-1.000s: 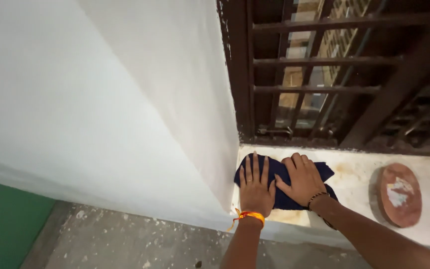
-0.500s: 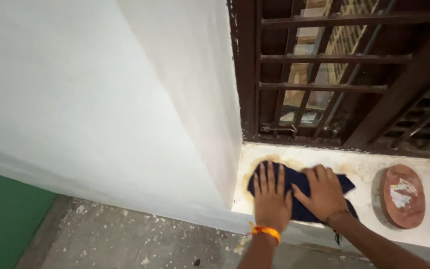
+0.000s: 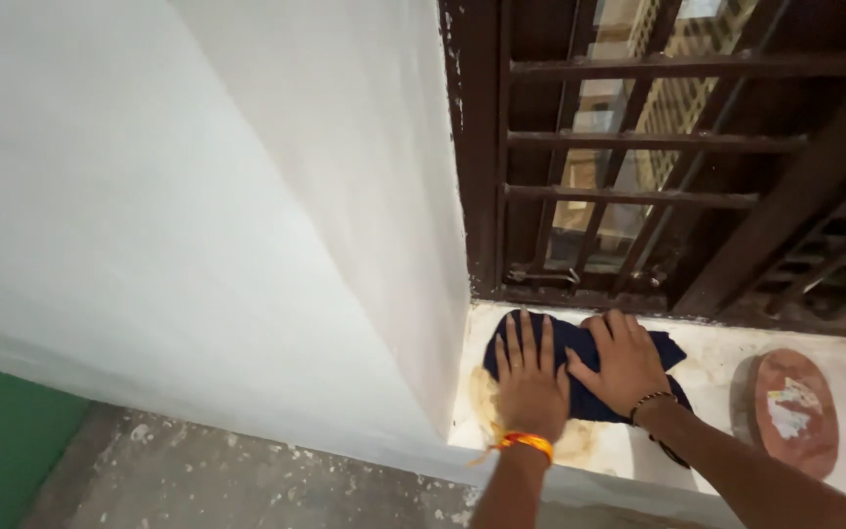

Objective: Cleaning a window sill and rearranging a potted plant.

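Sill: cloth pushed nearer grille (hands flat)

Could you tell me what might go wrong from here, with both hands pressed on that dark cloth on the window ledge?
1. The left hand and right hand press the dark blue cloth close to the rusty window grille; a forward push could scrape the fingers on it.
2. The brownish stain on the ledge might smear wider rather than lift.
3. A sideways swipe could knock the round reddish disc off the ledge.
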